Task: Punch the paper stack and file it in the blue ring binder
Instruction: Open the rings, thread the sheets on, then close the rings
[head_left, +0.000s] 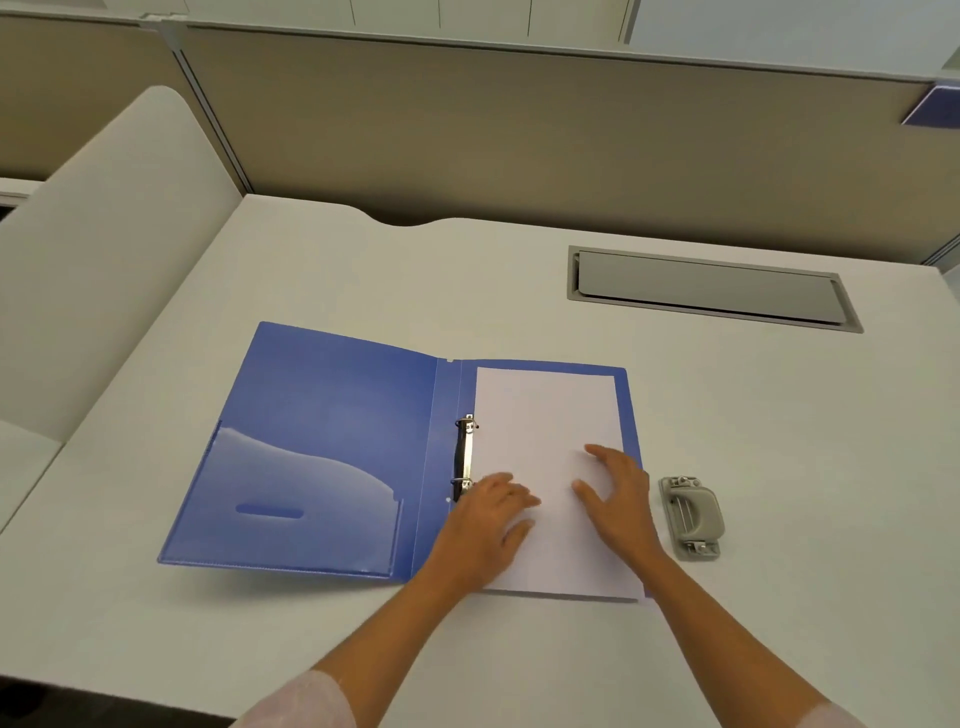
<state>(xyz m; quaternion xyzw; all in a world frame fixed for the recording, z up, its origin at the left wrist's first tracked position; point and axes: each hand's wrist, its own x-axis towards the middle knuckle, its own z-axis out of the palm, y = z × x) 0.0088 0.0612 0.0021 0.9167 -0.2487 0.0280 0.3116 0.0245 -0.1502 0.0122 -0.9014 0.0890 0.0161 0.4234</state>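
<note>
One open blue ring binder (322, 447), one paper stack (545, 415), one hole punch (691, 517) on the surface (519, 291); two hands, left (488, 519) and right (618, 493), spread flat on the paper.

No legible txt, labels or nos. on anything here.

Two bare forearms are seen, each ending in an uncovered left hand (485, 525) and right hand (621, 499) on which no rings, watch or gloves can be made out. Above each forearm, the edge of a pale pinkish-white sleeve (306, 699) is shown, pushed up toward the elbow. The fabric is rendered soft and slightly blurred, with no pattern discernible.
</note>
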